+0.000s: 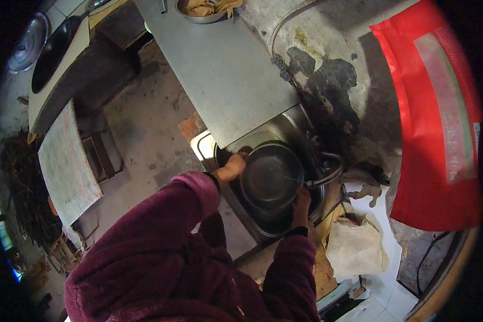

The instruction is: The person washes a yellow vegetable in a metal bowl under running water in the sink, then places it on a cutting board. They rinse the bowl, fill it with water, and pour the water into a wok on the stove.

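A dark round metal pan (271, 177) is held over the stainless steel sink (271, 231), its inside facing up towards me. My left hand (231, 168) grips the rim on the left, with some of the fingers hidden. On the lower right, my right hand (302, 201) holds the opposite side of the rim, its fingertips partly out of sight. The curved metal faucet (330, 174) reaches over the pan's right edge, close above my right hand. Whether water flows from it is hard to make out.
A metal worktop (225, 68) adjoins the sink and bears a metal bowl (203, 19) with brown contents. A red bag (420, 133) hangs or stands at right. A pale cloth (356, 245) lies nearby. Left are a slanted board (68, 165) and a black wok (58, 54).
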The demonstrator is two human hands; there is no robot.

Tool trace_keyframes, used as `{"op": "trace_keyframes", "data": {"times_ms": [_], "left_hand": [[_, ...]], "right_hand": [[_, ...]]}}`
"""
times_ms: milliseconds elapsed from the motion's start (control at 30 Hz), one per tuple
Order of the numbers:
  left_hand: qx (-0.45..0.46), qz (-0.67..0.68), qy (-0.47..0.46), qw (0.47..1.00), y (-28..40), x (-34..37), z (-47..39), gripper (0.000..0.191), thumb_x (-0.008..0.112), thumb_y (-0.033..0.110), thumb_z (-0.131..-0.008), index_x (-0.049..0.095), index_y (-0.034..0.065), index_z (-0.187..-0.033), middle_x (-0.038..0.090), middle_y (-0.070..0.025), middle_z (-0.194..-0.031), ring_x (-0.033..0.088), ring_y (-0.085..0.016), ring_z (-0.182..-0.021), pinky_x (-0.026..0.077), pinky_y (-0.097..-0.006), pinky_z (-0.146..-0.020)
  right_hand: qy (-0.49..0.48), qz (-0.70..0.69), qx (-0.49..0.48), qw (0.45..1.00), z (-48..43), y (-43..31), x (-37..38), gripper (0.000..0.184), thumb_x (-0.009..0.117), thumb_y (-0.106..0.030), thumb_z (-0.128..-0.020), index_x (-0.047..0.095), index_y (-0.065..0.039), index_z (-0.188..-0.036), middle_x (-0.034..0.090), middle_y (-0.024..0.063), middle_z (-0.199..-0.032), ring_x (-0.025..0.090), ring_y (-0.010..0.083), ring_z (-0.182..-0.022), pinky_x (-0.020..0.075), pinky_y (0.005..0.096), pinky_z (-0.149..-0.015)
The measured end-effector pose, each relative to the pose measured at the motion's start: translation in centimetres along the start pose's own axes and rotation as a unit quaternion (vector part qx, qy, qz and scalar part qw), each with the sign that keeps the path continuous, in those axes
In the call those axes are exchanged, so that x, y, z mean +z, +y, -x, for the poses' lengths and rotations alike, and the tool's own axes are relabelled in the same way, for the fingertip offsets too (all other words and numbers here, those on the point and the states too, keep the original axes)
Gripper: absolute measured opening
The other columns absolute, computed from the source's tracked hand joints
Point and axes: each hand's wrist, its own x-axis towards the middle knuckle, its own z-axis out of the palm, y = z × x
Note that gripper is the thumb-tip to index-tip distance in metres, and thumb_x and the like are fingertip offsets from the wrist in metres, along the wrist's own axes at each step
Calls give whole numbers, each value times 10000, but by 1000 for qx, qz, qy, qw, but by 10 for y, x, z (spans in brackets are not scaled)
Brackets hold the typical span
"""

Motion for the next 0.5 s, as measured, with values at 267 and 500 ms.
{"op": "trace_keyframes", "data": {"times_ms": [267,500], "left_hand": [[-26,29,34,999,16,-6,17,324,633,239,-851,653,56,-1119,696,-160,-955,672,-304,-896,518,-371,-770],[-33,153,-2,988,24,-11,41,264,655,144,-838,657,66,-1089,697,-123,-886,669,-214,-727,527,-337,-619]], "right_hand": [[17,158,68,985,31,-47,10,326,645,-314,-821,645,-142,-1098,609,-21,-918,551,143,-801,424,323,-615],[4,40,59,997,43,-47,6,294,649,-336,-821,657,-148,-1048,583,-37,-823,518,94,-696,388,266,-551]]}}
